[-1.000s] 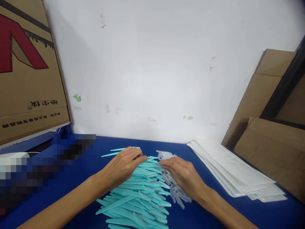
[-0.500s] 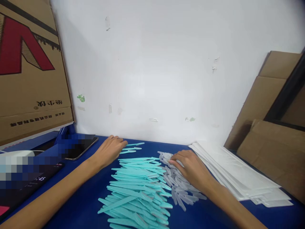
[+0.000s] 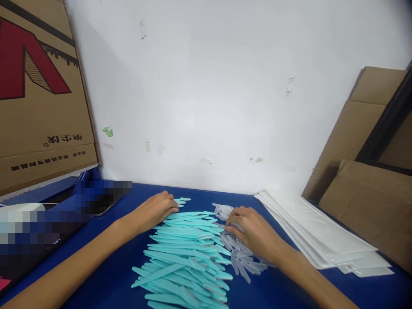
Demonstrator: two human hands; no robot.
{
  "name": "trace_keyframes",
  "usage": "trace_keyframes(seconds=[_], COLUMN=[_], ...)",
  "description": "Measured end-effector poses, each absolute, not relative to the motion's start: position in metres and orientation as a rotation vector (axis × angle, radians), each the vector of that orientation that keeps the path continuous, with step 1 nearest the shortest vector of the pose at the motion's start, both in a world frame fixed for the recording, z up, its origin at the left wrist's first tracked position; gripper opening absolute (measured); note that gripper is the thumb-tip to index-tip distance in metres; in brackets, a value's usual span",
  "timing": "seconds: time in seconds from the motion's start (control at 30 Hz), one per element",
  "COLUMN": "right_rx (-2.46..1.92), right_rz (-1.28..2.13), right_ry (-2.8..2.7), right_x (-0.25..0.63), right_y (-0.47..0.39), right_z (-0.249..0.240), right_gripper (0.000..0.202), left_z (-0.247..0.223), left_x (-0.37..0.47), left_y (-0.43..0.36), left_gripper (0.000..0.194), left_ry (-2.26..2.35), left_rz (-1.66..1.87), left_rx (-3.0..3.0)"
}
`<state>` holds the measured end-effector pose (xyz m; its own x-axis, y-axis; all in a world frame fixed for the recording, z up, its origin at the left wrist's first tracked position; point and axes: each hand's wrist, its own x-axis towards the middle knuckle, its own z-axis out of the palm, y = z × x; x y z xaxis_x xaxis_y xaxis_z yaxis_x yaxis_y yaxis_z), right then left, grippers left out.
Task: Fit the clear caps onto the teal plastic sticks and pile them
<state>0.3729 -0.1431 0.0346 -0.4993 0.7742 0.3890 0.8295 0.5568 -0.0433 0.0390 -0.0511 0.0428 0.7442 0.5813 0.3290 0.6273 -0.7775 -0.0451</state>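
Observation:
A long heap of teal eyebrow razors [image 3: 183, 251] runs down the middle of the blue table. Beyond its far end, my left hand [image 3: 159, 207] has its fingers curled over the left ends of a few separate teal razors [image 3: 184, 199], whose tips stick out past the fingertips. To the right of the heap lies a pile of small translucent plastic caps [image 3: 243, 257]. My right hand [image 3: 249, 225] rests on the upper part of that pile, fingers bent together. What sits between its fingertips is hidden.
Flat white packets [image 3: 315, 231] are stacked at the right, near brown cardboard [image 3: 367, 206]. A printed cardboard box [image 3: 48, 116] stands at the left, above a partly blurred phone [image 3: 107, 208]. A white wall [image 3: 199, 94] closes off the table's far side.
My left hand has shifted right and slightly nearer, covering more of the separate razors, whose tips moved slightly too. My right hand has come down a little over the caps, its fingers more tucked in.

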Motion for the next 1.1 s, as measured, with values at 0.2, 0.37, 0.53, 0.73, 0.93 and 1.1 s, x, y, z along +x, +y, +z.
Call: trace_keyframes(seconds=[0.2,0.37,0.53,0.73,0.93,1.1], right_rx=[-1.349,-1.328,-1.381,-1.28,-1.178,-1.135], right_rz=[-0.17,-0.273,-0.353,-0.372,-0.417,-0.41], right_ry=[-2.441,-2.414,-2.371,-2.336,-2.257,-2.29], right_x=[0.368,0.368,0.368,0.368,0.367,0.364], right_y=[-0.144,-0.146,-0.146,-0.142,-0.144,-0.146], right_z=[0.04,0.042,0.043,0.039,0.041,0.041], right_gripper=[0.006,0.007,0.009,0.016,0.028,0.027], left_z=[0.041,0.039,0.036,0.039,0.042,0.041], left_x=[0.045,0.046,0.045,0.046,0.062,0.069], left_y=[-0.058,-0.055,-0.052,-0.05,-0.062,-0.067], left_gripper=[0.028,0.023,0.017,0.026,0.025,0.021], left_ry=[-0.998,-1.136,-1.186,-1.102,-0.892,-0.815], left_rz=[-0.527,-0.52,-0.553,-0.671,-0.8,-0.774], left_rx=[-2.953,-2.941,-2.907,-2.817,-2.737,-2.73])
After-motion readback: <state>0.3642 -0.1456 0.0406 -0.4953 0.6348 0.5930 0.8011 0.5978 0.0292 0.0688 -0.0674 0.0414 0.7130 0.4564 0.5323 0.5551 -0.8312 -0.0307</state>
